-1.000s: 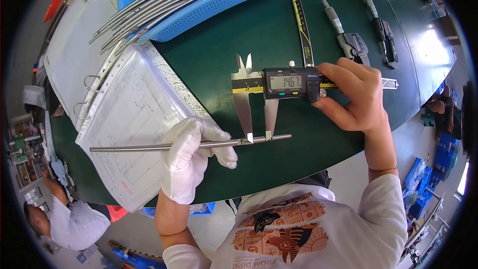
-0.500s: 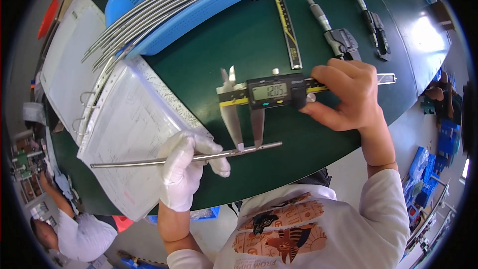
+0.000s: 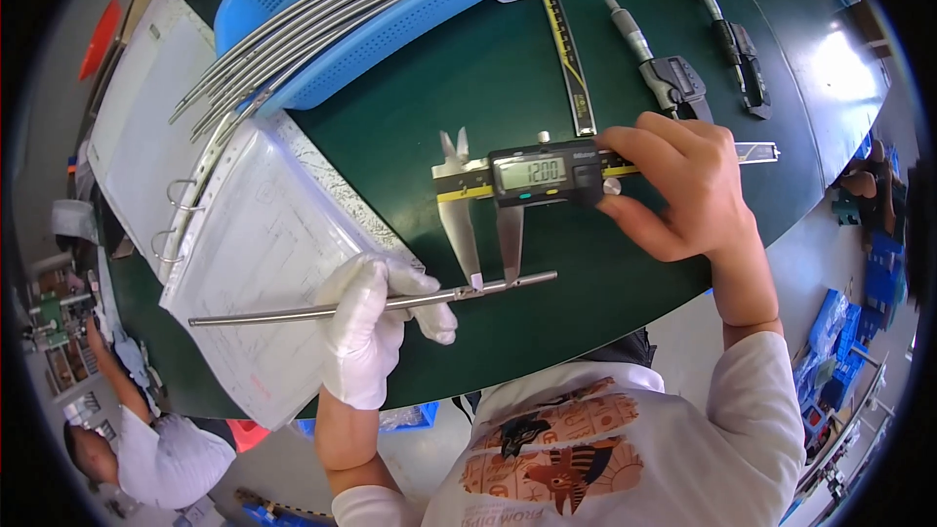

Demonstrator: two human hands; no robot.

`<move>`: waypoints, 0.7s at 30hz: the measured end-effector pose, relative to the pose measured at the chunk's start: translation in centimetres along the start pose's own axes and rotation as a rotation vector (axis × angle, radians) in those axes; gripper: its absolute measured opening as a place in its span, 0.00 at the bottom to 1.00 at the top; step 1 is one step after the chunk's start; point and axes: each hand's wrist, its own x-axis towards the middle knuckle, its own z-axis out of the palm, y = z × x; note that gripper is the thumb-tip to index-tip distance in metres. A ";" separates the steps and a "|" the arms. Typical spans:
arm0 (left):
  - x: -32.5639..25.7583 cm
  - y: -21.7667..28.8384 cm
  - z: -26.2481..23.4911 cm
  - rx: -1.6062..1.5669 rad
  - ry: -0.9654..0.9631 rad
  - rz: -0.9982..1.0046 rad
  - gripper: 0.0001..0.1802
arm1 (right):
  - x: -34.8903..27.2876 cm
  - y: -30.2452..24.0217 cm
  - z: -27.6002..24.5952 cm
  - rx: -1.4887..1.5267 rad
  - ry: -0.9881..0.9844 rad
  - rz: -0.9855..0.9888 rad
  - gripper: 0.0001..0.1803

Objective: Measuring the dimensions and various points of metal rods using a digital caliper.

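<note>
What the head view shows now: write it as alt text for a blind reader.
The white-gloved left hand holds a metal rod; the bare right hand holds a digital caliper, its jaws at the rod, over a green table. Behind, a blue basket holds more rods.

The left hand wears a white, softly wrinkled glove reaching the wrist; the right hand is bare. The T-shirt is white, its short, loose sleeves leaving the forearms uncovered. Across its front runs an orange-brown print in ragged-edged bands, with a black animal figure, a striped headdress, a rayed sun and lettering alongside.
</note>
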 end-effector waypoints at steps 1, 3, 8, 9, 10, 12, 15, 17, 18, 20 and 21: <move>0.0 -0.1 0.0 0.001 0.009 0.000 0.20 | 0.1 0.0 0.1 0.008 -0.002 -0.005 0.16; 0.0 0.0 -0.1 0.006 0.026 0.010 0.20 | 0.1 0.0 0.2 -0.001 -0.005 0.009 0.17; 0.0 0.2 -0.2 0.001 0.017 -0.009 0.19 | -0.2 0.5 0.5 -0.029 -0.001 0.026 0.21; 0.0 0.2 -0.2 0.009 0.016 -0.024 0.19 | -0.2 0.5 0.5 -0.036 0.002 0.035 0.21; 0.0 0.2 -0.4 0.008 0.016 -0.026 0.19 | -0.2 0.4 0.4 -0.035 0.001 0.036 0.21; 0.0 0.3 -1.0 -0.115 -0.082 -0.048 0.20 | -0.2 0.4 0.3 -0.059 0.008 0.028 0.21; 0.2 0.2 -1.2 -0.124 -0.154 -0.009 0.19 | 0.0 0.3 0.1 -0.056 0.041 0.004 0.18; 0.2 0.0 -1.2 -0.134 -0.171 -0.003 0.18 | -0.1 0.3 0.1 -0.069 0.043 0.007 0.18; 0.1 0.0 -1.2 -0.138 -0.175 0.003 0.17 | -0.2 0.3 0.2 -0.068 0.046 0.005 0.18; 0.1 -0.1 -1.4 -0.131 -0.186 0.008 0.17 | -0.2 0.3 0.4 -0.071 0.064 0.000 0.18; 0.0 -0.1 -1.4 -0.124 -0.187 0.012 0.17 | -0.2 0.3 0.4 -0.065 0.078 -0.010 0.18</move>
